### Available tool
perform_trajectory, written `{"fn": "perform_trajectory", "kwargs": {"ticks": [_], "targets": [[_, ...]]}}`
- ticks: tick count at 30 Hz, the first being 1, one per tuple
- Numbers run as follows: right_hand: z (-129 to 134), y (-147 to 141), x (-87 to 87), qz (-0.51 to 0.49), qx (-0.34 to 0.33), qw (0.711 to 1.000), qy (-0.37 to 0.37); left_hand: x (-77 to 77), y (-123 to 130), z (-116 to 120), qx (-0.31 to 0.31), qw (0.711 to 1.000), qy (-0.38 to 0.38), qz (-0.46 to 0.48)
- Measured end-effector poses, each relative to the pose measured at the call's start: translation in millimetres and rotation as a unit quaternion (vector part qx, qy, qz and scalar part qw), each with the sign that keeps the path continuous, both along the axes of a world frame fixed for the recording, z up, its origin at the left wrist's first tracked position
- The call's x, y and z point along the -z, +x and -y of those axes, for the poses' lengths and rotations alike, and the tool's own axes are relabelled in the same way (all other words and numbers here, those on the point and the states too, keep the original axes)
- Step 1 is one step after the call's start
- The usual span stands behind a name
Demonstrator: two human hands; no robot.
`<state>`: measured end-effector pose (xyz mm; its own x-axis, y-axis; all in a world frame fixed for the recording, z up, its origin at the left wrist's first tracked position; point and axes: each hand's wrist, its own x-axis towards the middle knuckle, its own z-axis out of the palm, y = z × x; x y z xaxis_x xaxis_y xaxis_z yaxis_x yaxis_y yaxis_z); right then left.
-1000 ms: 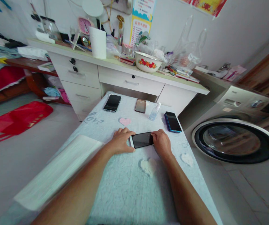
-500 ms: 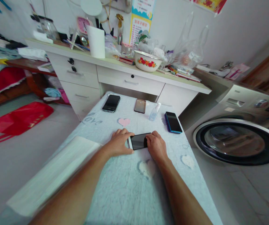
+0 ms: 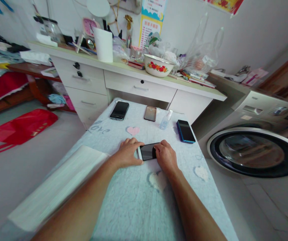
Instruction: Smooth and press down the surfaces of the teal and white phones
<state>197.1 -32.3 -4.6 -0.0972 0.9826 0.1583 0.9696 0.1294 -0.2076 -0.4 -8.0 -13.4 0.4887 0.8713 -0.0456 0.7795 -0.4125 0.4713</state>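
Observation:
A smartphone (image 3: pixel 148 152) with a dark screen and a pale left end lies flat on the cloth-covered table (image 3: pixel 128 194). My left hand (image 3: pixel 130 152) grips its left end, thumb and fingers at opposite edges. Over the right part of the screen, my right hand (image 3: pixel 166 154) is closed, its bunched fingertips touching the glass. Whatever those fingers may hold is hidden. Farther back are a black phone (image 3: pixel 119 110), a brownish phone case (image 3: pixel 150 113), a clear spray bottle (image 3: pixel 166 119) standing upright, and a phone with a blue edge (image 3: pixel 186 131).
Folded whitish cloth or paper (image 3: pixel 58 184) lies along the table's left side. Behind the table stands a white desk (image 3: pixel 138 88) bearing a flowered bowl (image 3: pixel 158 65), a paper roll (image 3: pixel 103 45) and plastic bags. At right is a washing machine (image 3: pixel 249 110); a red bag (image 3: pixel 23 127) lies on the floor.
My right hand has shifted slightly left over the phone's screen. My left hand and the phone have stayed in place.

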Motion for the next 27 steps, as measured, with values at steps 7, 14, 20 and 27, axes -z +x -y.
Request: {"fn": "perform_trajectory", "kwargs": {"ticks": [7,14,20,27], "targets": [[-4.7,12.4,0.9,-0.003,0.042,0.999,0.013,-1.4,0.4,0.3,0.0,1.0,0.0,0.014],[-6.2,16.1,0.8,0.007,0.07,0.997,0.016,-1.3,0.7,-0.2,-0.001,1.0,0.001,0.002],[-4.1,9.2,-1.1,0.009,0.048,0.999,0.004,-1.9,1.1,0.1,-0.003,1.0,0.002,0.005],[-0.5,-0.4,0.6,0.003,0.0,1.0,0.012,-3.0,1.2,0.6,0.001,1.0,0.003,0.004]]}}
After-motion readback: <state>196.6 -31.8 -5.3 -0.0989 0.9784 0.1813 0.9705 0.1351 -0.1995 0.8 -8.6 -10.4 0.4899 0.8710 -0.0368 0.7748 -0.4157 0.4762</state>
